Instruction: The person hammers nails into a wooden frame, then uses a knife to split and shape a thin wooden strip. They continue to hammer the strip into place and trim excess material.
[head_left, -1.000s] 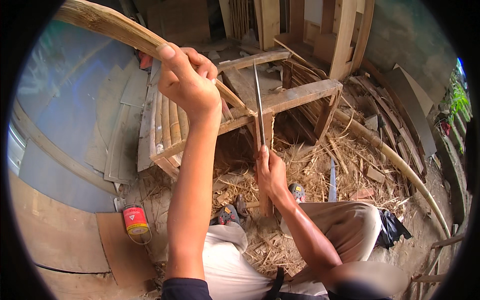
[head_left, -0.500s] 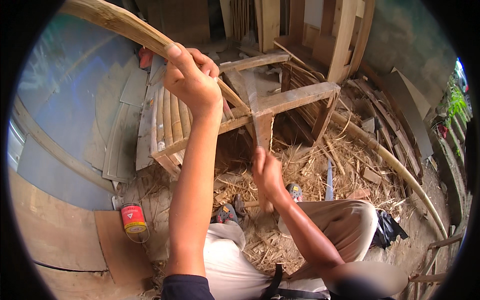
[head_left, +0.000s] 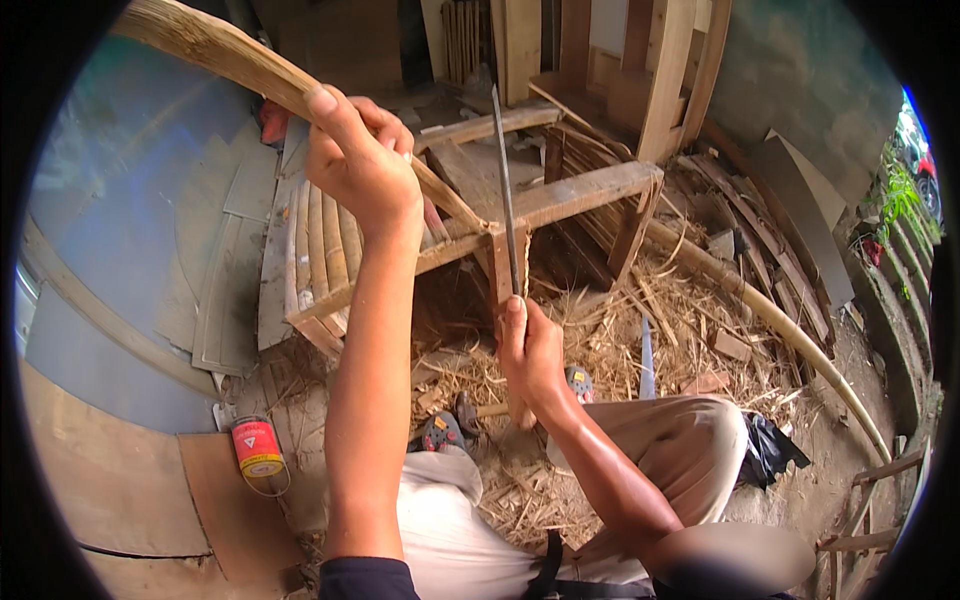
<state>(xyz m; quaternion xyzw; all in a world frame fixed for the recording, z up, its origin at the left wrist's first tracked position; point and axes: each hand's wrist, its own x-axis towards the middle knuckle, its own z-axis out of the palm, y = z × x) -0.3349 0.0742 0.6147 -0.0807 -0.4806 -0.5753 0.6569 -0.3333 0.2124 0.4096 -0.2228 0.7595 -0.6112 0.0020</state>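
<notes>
My left hand [head_left: 360,165] is closed around a split bamboo strip [head_left: 220,55], which slants from the upper left down to a wooden frame [head_left: 590,195]. The strip's lower end rests against the frame's near rail. My right hand [head_left: 532,355] grips a machete [head_left: 507,200] by its wooden handle. Its long dark blade points up and away, seen nearly edge-on. The blade passes in front of the frame beside the strip's end; whether it touches the wood I cannot tell.
Bamboo shavings [head_left: 580,320] cover the floor around my shoes. A saw-like blade [head_left: 648,360] lies to the right of my right hand. A red and yellow can [head_left: 257,447] stands at left. A long bamboo pole [head_left: 780,320] curves along the right, near a black plastic bag [head_left: 770,455].
The machete blade has turned from a blurred flat side to nearly edge-on. My left hand still holds the bamboo strip. The whole view has shifted slightly.
</notes>
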